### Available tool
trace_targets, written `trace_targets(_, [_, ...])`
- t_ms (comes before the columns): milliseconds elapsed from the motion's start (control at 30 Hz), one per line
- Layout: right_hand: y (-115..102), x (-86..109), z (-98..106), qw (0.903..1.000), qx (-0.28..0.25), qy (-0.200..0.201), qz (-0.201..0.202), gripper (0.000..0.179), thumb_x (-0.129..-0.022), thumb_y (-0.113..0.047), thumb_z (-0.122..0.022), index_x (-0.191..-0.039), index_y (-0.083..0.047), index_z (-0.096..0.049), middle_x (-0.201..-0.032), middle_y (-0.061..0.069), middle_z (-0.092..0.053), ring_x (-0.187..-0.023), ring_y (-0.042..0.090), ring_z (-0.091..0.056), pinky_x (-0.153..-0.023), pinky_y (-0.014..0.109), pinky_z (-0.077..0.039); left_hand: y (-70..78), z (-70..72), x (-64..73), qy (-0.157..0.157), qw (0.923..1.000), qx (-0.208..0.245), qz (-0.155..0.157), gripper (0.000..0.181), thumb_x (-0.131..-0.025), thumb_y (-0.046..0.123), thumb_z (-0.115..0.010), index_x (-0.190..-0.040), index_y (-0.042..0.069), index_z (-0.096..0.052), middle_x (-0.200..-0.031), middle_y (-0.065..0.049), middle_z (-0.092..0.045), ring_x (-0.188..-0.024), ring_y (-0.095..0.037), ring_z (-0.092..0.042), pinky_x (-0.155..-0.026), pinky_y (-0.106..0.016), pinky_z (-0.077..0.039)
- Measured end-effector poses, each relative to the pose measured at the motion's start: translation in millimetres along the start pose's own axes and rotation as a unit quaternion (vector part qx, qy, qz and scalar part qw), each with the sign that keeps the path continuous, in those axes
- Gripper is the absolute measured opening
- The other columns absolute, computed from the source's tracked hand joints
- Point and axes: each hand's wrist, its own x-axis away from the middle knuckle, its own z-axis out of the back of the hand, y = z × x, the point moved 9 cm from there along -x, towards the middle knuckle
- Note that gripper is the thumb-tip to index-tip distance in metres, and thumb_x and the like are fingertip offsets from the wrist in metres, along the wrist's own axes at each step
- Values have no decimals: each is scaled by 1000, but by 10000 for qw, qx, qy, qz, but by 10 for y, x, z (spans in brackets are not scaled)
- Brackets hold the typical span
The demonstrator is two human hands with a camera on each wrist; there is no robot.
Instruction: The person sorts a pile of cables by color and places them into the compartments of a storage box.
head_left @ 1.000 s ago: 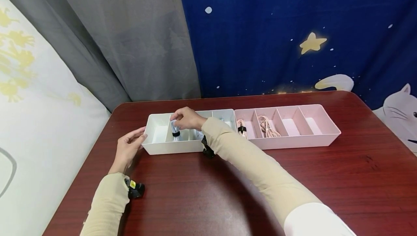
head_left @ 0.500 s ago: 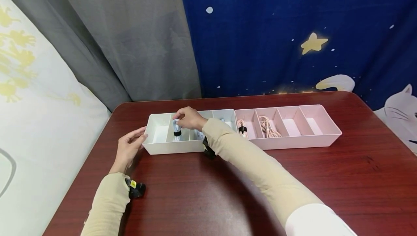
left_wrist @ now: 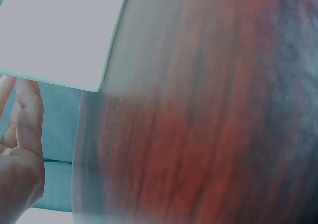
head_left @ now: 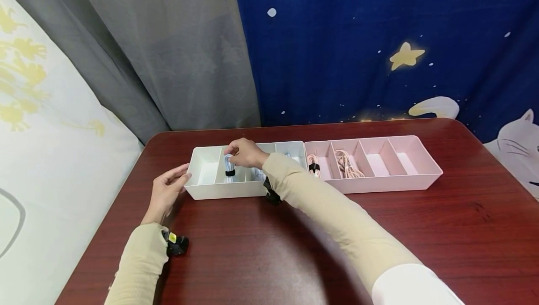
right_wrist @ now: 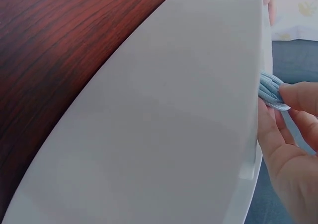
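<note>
My right hand pinches the top loop of a light blue coiled cable with a black tie round it. It hangs upright in the second compartment from the left of a white divided organizer tray. Thumb and fingertips hold the loop at the tray's rim in the right wrist view, where the cable is partly behind the tray wall. My left hand rests its fingers against the tray's left end. In the left wrist view its fairly straight fingers touch the underside edge of that end.
More light blue cable lies in the white tray, partly hidden by my right hand and sleeve. A pink divided tray stands end to end on the right, holding a tied pink cable and a loose pink cable. Curtains hang behind the table.
My right hand has shifted slightly to the right with the blue cable, and more of the cable's loop shows. My left hand stays at the tray's end.
</note>
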Motion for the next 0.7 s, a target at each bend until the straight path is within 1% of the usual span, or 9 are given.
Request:
trace_targets(267, [-34, 28, 20, 9999, 55, -110, 36, 20, -83, -2, -58, -102, -4, -63, -100, 9, -61, -91, 16, -57, -66, 17, -46, -2, 5, 0, -11, 10000, 43, -11, 42, -83, 26, -62, -121, 10, -56, -90, 18, -58, -75, -1, -53, -59, -16, -46])
trace_targets(433, [-45, 34, 22, 9995, 238, -142, 133, 21, -83, -4, -58, -103, -5, -63, -101, 8, -60, -92, 16, -57, -70, 18, -45, -10, -1, -1, -16, 10000, 73, 8, 41, -83, 25, -62, -121, 10, -56, -89, 19, -58, -74, -1, -53, -58, -16, -46])
trace_targets(567, [-66, 43, 42, 9987, 431, -114, 252, 20, -83, -5, -58, -102, -6, -64, -102, 7, -61, -94, 17, -57, -73, 18, -44, 4, -1, -2, -18, 9999, 100, -50, 41, -83, 24, -63, -120, 9, -56, -89, 19, -58, -73, 0, -53, -58, -16, -46])
trace_targets(700, [-76, 40, 59, 9983, 474, -92, 315, 20, -83, -5, -58, -102, -5, -64, -102, 7, -60, -95, 18, -57, -73, 19, -44, 7, 1, -2, -31, 9999, 134, -75, 40, -83, 23, -62, -120, 9, -56, -89, 18, -58, -73, 0, -53, -57, -16, -46])
